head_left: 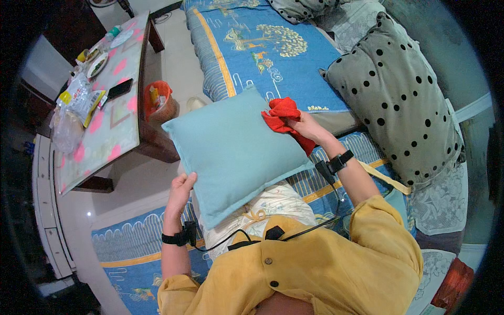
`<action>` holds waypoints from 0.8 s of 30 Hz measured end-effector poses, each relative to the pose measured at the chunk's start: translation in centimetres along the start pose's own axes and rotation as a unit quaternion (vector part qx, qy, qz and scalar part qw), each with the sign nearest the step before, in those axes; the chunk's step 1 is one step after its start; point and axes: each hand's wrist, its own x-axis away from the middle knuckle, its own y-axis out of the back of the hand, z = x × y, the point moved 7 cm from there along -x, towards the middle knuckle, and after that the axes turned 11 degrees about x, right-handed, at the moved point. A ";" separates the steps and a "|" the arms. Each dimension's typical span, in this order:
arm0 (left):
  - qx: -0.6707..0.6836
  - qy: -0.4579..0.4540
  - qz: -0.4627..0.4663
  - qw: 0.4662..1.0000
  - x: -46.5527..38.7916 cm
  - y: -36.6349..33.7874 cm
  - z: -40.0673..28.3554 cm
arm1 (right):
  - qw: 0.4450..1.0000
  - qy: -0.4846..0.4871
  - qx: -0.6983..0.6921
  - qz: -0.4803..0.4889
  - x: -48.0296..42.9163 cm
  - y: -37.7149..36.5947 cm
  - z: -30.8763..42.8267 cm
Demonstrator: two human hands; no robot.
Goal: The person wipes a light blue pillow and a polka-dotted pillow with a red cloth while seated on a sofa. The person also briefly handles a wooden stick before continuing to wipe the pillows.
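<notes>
A light blue square cushion [236, 145] rests on my lap, over patterned white trousers [275, 204]. My left hand [183, 191] grips its left edge, thumb on top. A crumpled red cloth [281, 114] is bunched in my right hand [309, 126], by the cushion's upper right edge. Part of the cloth hangs down beside the cushion. The fingers of my right hand are partly hidden by the cloth.
On the left, a low table [126, 114] holds a phone [120, 89], plastic bags [75, 98] and a plate of food [97, 65]. An orange waste bin [161, 110] stands beside it. A grey dotted pillow [393, 102] leans at right on the blue-covered sofa [220, 47], near a beige stick-like tool [386, 179].
</notes>
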 end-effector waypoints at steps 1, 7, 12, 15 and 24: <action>-0.065 -0.020 -0.038 0.997 0.0 0.9 -1.2 | 1.000 -0.016 0.019 -0.011 0.3 -0.3 0.7; -0.328 -0.286 -0.045 0.900 3.4 -6.3 -9.3 | 0.993 0.098 -0.056 -0.010 1.9 -4.6 7.8; -0.480 -0.229 0.027 0.847 2.2 -11.1 -7.1 | 0.950 0.152 0.270 -0.035 4.6 -9.8 10.3; -0.483 -0.219 0.030 0.848 1.8 -10.6 -5.2 | 0.918 0.229 0.312 -0.092 3.9 -9.7 8.5; -0.492 -0.243 0.026 0.835 3.1 -11.1 -4.6 | 0.951 0.029 0.214 -0.222 -3.3 -0.5 0.2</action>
